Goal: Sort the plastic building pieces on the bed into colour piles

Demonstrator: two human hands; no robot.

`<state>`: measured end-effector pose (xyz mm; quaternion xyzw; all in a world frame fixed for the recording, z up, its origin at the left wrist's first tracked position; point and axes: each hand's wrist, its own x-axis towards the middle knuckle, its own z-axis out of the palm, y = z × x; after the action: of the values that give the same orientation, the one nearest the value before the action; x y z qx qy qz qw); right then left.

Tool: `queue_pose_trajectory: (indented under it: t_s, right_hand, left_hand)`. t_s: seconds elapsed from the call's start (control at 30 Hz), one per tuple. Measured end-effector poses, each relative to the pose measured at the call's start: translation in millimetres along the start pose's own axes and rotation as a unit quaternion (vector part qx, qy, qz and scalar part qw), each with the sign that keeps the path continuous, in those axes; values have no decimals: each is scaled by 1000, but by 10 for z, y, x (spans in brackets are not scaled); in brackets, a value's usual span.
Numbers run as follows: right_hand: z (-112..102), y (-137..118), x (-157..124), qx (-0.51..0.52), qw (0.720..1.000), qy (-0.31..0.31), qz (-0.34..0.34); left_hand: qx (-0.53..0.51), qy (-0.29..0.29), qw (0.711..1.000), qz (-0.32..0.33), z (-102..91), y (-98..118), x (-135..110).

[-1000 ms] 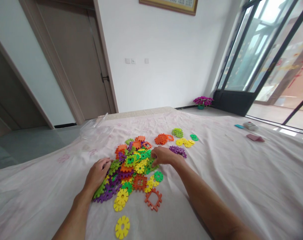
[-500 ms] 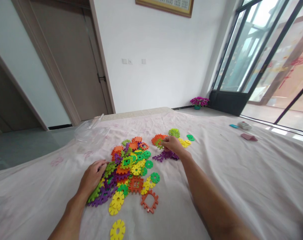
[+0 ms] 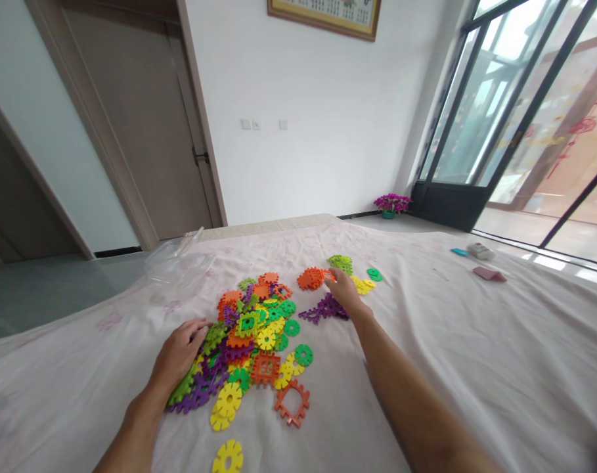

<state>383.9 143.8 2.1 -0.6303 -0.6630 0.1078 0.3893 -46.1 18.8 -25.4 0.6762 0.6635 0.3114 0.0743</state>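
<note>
My left hand (image 3: pixel 180 348) rests against the left side of a mixed heap of plastic building pieces (image 3: pixel 246 338), fingers stretched over green notched pieces (image 3: pixel 214 336) and thumb apart. My right hand (image 3: pixel 345 289) is farther away, its fingers bent together at the near edge of a small stack of green square pieces (image 3: pixel 340 263). A green square piece seems to be at its fingertips, mostly hidden. Just left of these fingers lies a group of orange square pieces (image 3: pixel 310 278). Purple pieces (image 3: pixel 328 307) lie beneath the wrist, and yellow discs (image 3: pixel 364 286) sit to its right.
Green discs (image 3: pixel 374 274) lie beyond the yellow ones. A loose orange frame piece (image 3: pixel 293 402) and a yellow disc (image 3: pixel 228 456) are near me on the pale cloth (image 3: pixel 456 368). A clear plastic bag (image 3: pixel 173 263) lies back left; a pink cloth (image 3: pixel 490 273) lies right.
My right hand has carried a green square piece from above the orange group back and right to the green stack. The orange pieces are uncovered. My left hand stays in place.
</note>
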Motion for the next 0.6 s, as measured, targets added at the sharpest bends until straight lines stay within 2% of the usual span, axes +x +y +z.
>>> queue_pose_trajectory:
  t_s: [0.13, 0.27, 0.47, 0.6]
  right_hand:
    - [33, -156, -66, -136, 989, -51, -26]
    - [47, -243, -111, -222, 970, -94, -16]
    - [31, -303, -141, -203, 965, -143, -83]
    - [44, -385, -193, -172, 973, -84, -130]
  left_hand:
    - [4, 3, 1000, 4, -6, 12, 1]
    - [1, -4, 1000, 1, 0, 7, 1]
    - [4, -1, 1000, -2, -4, 18, 0]
    - [9, -4, 1000, -3, -4, 26, 4]
